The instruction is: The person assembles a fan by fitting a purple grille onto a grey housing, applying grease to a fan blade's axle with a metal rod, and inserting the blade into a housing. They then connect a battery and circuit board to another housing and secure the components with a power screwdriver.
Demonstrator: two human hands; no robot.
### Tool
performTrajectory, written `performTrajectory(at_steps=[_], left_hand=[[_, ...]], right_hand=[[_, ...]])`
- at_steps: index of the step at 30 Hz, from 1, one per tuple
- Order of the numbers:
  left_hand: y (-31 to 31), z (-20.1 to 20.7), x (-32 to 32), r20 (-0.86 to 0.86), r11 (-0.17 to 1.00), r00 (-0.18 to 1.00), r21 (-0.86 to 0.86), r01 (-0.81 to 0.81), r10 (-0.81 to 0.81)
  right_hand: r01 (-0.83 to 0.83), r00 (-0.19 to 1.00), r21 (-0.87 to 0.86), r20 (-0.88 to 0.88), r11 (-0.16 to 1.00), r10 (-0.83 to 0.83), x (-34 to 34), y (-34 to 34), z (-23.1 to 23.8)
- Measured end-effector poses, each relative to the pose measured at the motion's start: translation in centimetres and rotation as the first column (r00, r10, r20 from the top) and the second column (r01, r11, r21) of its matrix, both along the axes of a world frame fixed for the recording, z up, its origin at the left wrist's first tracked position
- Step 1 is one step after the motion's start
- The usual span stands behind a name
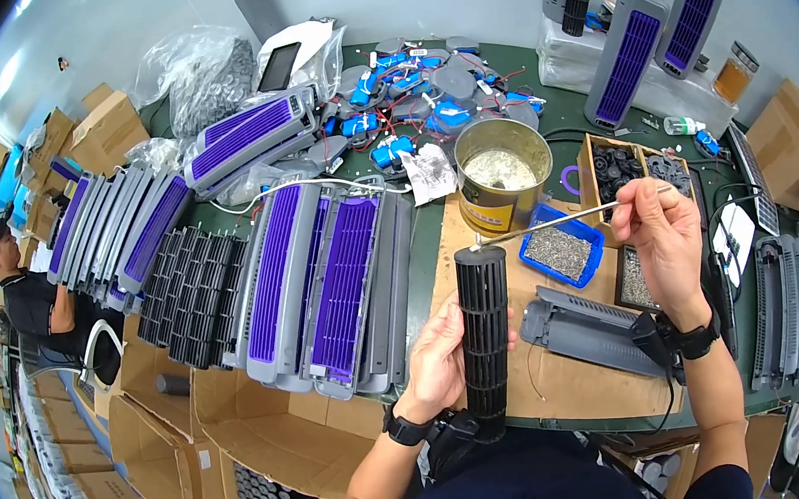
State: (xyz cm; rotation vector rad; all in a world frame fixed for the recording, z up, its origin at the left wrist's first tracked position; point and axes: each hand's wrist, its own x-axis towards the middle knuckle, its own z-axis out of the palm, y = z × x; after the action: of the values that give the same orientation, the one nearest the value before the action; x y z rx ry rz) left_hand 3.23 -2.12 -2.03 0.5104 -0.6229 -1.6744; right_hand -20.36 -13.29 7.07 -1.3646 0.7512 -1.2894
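My left hand (437, 356) grips a long black cylindrical fan rotor (487, 339), held upright over the table's front edge. My right hand (666, 240) holds a thin metal rod (567, 219) whose far tip touches the top end of the rotor. Behind the rod stands an open gold tin (503, 175) with a pale paste inside. A grey fan housing part (587, 331) lies on a sheet of cardboard (567, 374) between my hands.
Grey housings with purple grilles (323, 280) and black rotors (188, 292) lie stacked at left. A blue tray of screws (561, 250), a wooden box of black parts (636, 168), and blue-wired components (420, 95) are nearby. Another person (32, 298) sits far left. Cardboard boxes (243, 442) stand below.
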Motion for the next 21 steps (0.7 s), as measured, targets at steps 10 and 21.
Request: performTrajectory(at_steps=[10, 21], left_hand=[[0.11, 0.12, -0.04, 0.019, 1.0, 1.0, -0.022, -0.004, 0.004], [-0.02, -0.05, -0.52, 0.117, 0.992, 0.987, 0.049, -0.12, 0.113]], right_hand=[[0.055, 0.998, 0.059, 0.018, 0.997, -0.057, 0.25, 0.28, 0.25], [0.091, 0.996, -0.042, 0.016, 0.995, -0.091, 0.53, -0.61, 0.37]])
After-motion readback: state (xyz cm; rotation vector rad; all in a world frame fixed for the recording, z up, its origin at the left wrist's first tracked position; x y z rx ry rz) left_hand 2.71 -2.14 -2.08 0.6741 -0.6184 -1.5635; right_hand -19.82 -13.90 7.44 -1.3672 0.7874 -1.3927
